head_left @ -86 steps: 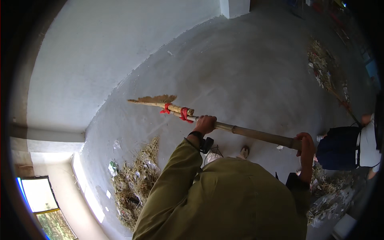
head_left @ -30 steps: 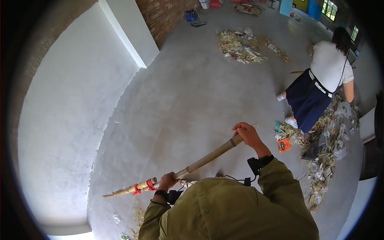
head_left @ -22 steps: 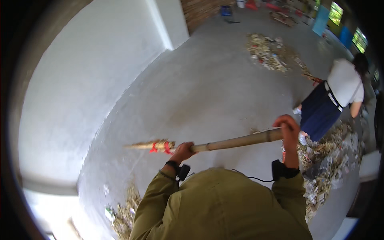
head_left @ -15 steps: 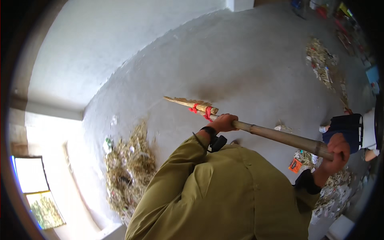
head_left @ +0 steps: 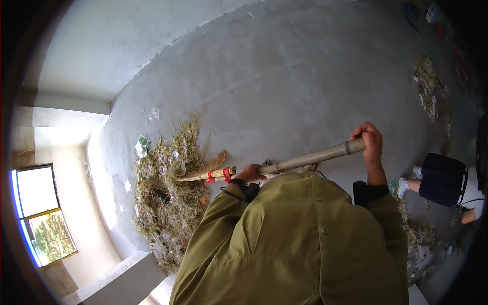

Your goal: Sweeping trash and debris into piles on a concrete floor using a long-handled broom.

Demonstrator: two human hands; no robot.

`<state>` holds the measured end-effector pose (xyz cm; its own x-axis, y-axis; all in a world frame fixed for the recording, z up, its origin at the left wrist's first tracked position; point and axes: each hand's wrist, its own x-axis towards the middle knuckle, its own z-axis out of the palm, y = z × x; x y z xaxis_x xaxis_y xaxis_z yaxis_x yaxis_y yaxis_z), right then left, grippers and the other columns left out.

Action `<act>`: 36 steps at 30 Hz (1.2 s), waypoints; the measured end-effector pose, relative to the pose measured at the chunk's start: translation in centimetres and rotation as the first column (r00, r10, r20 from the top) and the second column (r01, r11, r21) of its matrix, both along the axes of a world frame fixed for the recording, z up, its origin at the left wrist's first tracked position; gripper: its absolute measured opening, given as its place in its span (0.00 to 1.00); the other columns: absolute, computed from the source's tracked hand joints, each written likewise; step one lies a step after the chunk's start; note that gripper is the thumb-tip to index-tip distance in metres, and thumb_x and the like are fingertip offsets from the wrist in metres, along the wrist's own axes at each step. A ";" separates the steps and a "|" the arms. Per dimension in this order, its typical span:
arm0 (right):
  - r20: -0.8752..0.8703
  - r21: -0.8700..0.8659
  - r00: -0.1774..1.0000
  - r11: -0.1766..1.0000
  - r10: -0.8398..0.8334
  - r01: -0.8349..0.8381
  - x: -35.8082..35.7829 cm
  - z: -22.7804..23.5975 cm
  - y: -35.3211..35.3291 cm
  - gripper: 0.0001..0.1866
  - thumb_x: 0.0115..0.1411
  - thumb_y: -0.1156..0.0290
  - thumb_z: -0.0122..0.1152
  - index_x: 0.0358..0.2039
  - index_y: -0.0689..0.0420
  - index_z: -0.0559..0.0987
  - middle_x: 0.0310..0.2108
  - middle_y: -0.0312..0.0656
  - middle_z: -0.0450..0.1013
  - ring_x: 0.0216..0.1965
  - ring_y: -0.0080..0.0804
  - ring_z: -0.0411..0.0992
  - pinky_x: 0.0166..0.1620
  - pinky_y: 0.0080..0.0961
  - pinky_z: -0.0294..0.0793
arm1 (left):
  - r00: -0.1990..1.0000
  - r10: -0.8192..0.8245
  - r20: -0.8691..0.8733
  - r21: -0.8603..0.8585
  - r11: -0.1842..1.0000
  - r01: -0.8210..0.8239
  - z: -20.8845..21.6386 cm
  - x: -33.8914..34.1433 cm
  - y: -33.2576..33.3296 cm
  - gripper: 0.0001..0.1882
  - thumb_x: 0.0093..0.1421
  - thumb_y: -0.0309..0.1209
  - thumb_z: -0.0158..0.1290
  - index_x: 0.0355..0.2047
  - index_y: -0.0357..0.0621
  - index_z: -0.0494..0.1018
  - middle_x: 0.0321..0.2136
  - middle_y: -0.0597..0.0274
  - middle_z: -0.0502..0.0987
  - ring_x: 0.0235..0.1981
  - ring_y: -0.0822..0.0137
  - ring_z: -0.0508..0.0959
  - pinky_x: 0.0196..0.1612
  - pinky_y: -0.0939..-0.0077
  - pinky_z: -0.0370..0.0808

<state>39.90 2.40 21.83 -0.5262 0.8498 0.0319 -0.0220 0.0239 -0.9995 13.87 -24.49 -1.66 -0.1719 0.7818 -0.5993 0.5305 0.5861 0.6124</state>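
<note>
A broom [head_left: 315,156] with a thick bamboo handle lies across the front of my body, gripped by both hands. My left hand [head_left: 250,174] is closed round the handle low down, close to the red ties [head_left: 227,175] that bind the straw head. Higher up, my right hand [head_left: 369,140] wraps the handle's upper end. The broom's head [head_left: 203,175] points left and reaches the edge of a heap of straw and litter [head_left: 168,203]; its tip blends into the straw.
A concrete floor [head_left: 264,86] stretches ahead to a pale wall [head_left: 122,40]. At the right stands another person in dark shorts [head_left: 443,178]. More litter heaps lie at the far right [head_left: 427,91] and lower right [head_left: 419,244]. A window [head_left: 46,213] is at the left.
The broom has swung left, bringing its head down to the straw heap. My right hand has risen and moved left; my left hand has shifted left and lower.
</note>
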 end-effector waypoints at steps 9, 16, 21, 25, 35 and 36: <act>0.471 -0.479 0.867 0.779 -0.162 0.405 6.4 -13.2 1.1 0.12 0.48 0.62 0.42 0.27 0.54 0.72 0.23 0.36 0.70 0.26 0.23 0.68 0.28 0.22 0.65 | 0.978 -0.146 0.151 -0.226 0.958 0.178 -0.3 0.2 -2.7 0.22 0.38 0.39 0.58 0.35 0.44 0.72 0.26 0.57 0.75 0.32 0.61 0.75 0.37 0.70 0.69; 0.395 -0.554 0.901 0.735 -0.181 0.391 8.9 -16.1 1.5 0.12 0.49 0.60 0.44 0.28 0.52 0.73 0.25 0.33 0.70 0.27 0.22 0.68 0.29 0.21 0.65 | 0.979 -0.190 -0.072 -0.234 0.957 0.169 4.7 0.6 -0.1 0.22 0.38 0.42 0.57 0.35 0.48 0.72 0.27 0.58 0.75 0.33 0.59 0.74 0.38 0.67 0.69; 0.288 -0.507 0.922 0.775 -0.261 0.377 10.8 -13.3 2.9 0.12 0.51 0.62 0.46 0.31 0.55 0.72 0.26 0.35 0.69 0.29 0.24 0.68 0.33 0.21 0.66 | 0.954 -0.227 -0.193 -0.215 0.959 0.185 7.7 1.5 4.5 0.18 0.43 0.43 0.54 0.35 0.53 0.71 0.30 0.59 0.75 0.36 0.56 0.73 0.40 0.64 0.68; 0.023 -0.425 0.894 0.805 -0.447 0.413 14.9 -9.9 5.8 0.13 0.51 0.65 0.46 0.33 0.60 0.72 0.27 0.40 0.69 0.28 0.27 0.67 0.34 0.24 0.67 | 0.934 -0.247 -0.258 -0.064 0.969 0.238 8.5 3.8 10.0 0.18 0.43 0.45 0.55 0.33 0.53 0.71 0.27 0.60 0.75 0.34 0.57 0.74 0.39 0.65 0.68; -0.087 0.412 0.820 0.729 -0.566 0.547 28.2 4.5 9.8 0.11 0.54 0.73 0.45 0.37 0.62 0.71 0.34 0.43 0.69 0.35 0.30 0.68 0.38 0.23 0.68 | 0.937 -0.287 -0.201 0.395 0.851 0.346 13.0 11.1 21.7 0.14 0.43 0.41 0.54 0.29 0.51 0.71 0.24 0.59 0.74 0.31 0.56 0.74 0.36 0.65 0.69; 0.028 0.804 0.818 0.498 -0.575 0.323 27.1 5.7 9.0 0.11 0.54 0.72 0.45 0.36 0.62 0.70 0.34 0.43 0.69 0.35 0.30 0.67 0.38 0.24 0.68 | 0.939 -0.304 -0.162 0.377 0.860 0.343 12.7 11.3 21.8 0.15 0.42 0.41 0.55 0.29 0.49 0.71 0.24 0.57 0.74 0.32 0.55 0.74 0.36 0.65 0.69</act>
<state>67.03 11.36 27.50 -0.1708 0.7054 0.6879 0.4658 0.6730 -0.5745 25.13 -2.72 11.09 0.0921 0.9703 -0.2237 0.7146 0.0921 0.6934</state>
